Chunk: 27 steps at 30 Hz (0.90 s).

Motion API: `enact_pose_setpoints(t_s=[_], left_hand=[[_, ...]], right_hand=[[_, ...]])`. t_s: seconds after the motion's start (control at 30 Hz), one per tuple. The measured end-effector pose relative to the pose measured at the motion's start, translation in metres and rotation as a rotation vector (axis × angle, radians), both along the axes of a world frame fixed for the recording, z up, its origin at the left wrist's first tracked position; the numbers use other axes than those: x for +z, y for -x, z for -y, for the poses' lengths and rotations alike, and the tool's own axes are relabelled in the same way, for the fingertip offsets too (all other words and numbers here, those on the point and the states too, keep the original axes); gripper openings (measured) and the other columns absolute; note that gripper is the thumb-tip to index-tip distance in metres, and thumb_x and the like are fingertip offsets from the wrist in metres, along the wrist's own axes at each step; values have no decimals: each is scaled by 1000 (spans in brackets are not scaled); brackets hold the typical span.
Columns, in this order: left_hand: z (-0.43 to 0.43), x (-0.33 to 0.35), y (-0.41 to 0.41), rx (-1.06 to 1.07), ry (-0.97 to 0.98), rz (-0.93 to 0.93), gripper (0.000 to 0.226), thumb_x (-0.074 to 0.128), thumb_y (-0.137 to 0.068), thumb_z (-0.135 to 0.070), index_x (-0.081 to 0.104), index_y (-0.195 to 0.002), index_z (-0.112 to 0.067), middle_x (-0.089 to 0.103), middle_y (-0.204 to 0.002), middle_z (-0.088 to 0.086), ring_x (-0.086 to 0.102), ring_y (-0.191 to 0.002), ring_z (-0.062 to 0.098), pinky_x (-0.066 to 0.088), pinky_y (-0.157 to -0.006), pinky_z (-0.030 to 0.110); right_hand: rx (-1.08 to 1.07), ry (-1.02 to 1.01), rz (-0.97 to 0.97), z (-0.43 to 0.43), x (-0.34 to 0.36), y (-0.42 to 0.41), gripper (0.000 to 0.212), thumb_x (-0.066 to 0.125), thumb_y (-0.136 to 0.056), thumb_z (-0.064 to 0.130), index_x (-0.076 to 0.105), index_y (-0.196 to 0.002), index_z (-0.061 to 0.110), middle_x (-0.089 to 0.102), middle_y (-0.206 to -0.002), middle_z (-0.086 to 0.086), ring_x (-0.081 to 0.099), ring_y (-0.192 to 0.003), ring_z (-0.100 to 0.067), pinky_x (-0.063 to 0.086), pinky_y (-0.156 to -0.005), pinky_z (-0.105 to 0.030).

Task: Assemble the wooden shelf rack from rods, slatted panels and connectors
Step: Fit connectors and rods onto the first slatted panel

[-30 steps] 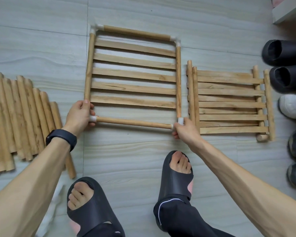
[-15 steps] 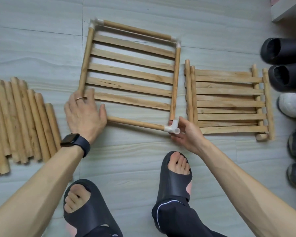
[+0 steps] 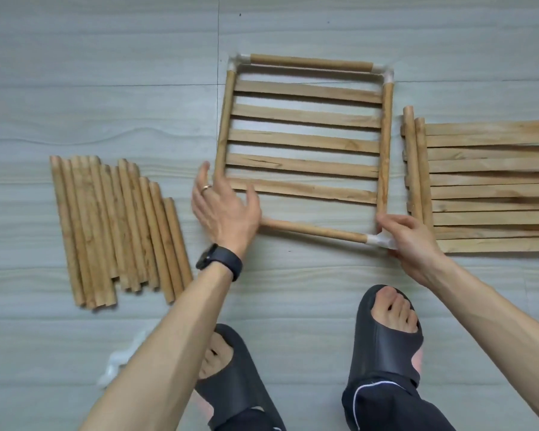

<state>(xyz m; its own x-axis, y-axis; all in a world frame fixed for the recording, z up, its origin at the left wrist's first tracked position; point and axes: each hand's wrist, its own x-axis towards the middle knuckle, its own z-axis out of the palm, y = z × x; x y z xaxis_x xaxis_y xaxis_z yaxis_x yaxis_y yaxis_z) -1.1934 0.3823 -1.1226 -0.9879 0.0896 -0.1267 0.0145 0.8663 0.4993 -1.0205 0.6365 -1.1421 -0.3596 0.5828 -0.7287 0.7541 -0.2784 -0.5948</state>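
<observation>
A slatted wooden panel (image 3: 302, 141) lies flat on the floor, framed by rods with white connectors at its far corners (image 3: 385, 71). My left hand (image 3: 224, 209) lies with fingers spread over the frame's near-left corner, covering it. My right hand (image 3: 408, 241) pinches the white connector (image 3: 378, 239) at the near-right corner. That connector joins the near rod (image 3: 315, 232). The near rod slants from the left hand down to the right.
A row of loose rods (image 3: 115, 228) lies to the left. Stacked slatted panels (image 3: 486, 185) lie to the right, running out of view. A white plastic bag (image 3: 119, 359) sits near my left forearm. My feet in black slippers (image 3: 386, 334) stand close below the frame.
My left hand let go of the near-left corner and flattened over it. My right hand turned the near-right connector. The view shifted right, so the frame and rods sit further right.
</observation>
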Motion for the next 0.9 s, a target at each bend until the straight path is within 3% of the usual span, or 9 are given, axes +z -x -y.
enact_pose_setpoints(t_s=[0.07,0.13,0.23,0.33,0.4,0.6,0.73,0.8,0.9], left_hand=[[28,0,38,189,-23,230,61,57,-96,-37,42,-147,-9,42,-150,18,39,-137,36,29,-113,39],[47,-2,54,225,-142,453,50,59,-96,-38,56,-137,-10,60,-135,13,55,-126,30,42,-108,36],[59,-6,42,274,-391,577,28,71,-93,-28,70,-119,-18,70,-109,-3,65,-103,11,51,-84,20],[63,-12,34,247,-426,574,25,76,-90,-30,73,-114,-25,70,-100,-15,62,-95,-3,44,-74,13],[64,-11,37,256,-389,587,25,77,-88,-31,73,-113,-28,70,-99,-15,63,-92,-2,48,-76,17],[65,-7,30,275,-312,546,27,78,-86,-36,75,-111,-27,72,-101,-11,66,-98,8,55,-95,34],[64,-3,44,182,-237,486,26,75,-89,-35,74,-110,-19,70,-94,-12,59,-77,-7,47,-65,12],[61,-4,48,152,-216,466,25,73,-91,-34,72,-109,-16,67,-89,-13,63,-79,-1,44,-58,9],[57,-2,45,138,-174,440,27,69,-94,-36,70,-111,-16,70,-99,-5,68,-93,15,49,-73,21]], right_hand=[[-59,-93,23,3,2,4,51,78,-84,53,69,-115,13,67,-116,2,60,-94,-12,44,-77,-29],[-87,-168,35,8,5,10,55,74,-88,53,64,-125,14,63,-117,3,58,-93,-9,42,-82,-29],[12,-315,97,19,9,18,43,64,-96,40,58,-130,15,59,-111,2,54,-99,-20,39,-82,-32],[168,-435,160,24,15,21,21,52,-98,30,59,-110,14,61,-99,-3,54,-91,-28,34,-68,-32],[206,-441,184,23,19,22,17,51,-99,30,57,-107,15,60,-102,-4,52,-93,-29,35,-74,-32],[153,-397,198,32,22,26,17,53,-98,28,57,-105,12,60,-100,-8,56,-95,-33,40,-74,-34],[187,-410,163,35,19,23,20,54,-99,31,60,-107,13,63,-101,-8,57,-97,-32,41,-78,-36],[157,-418,138,36,18,24,21,55,-98,32,60,-111,16,62,-102,-5,56,-98,-30,39,-79,-34],[126,-406,82,35,17,25,19,56,-96,30,59,-111,18,61,-98,-1,54,-97,-26,38,-79,-35]])
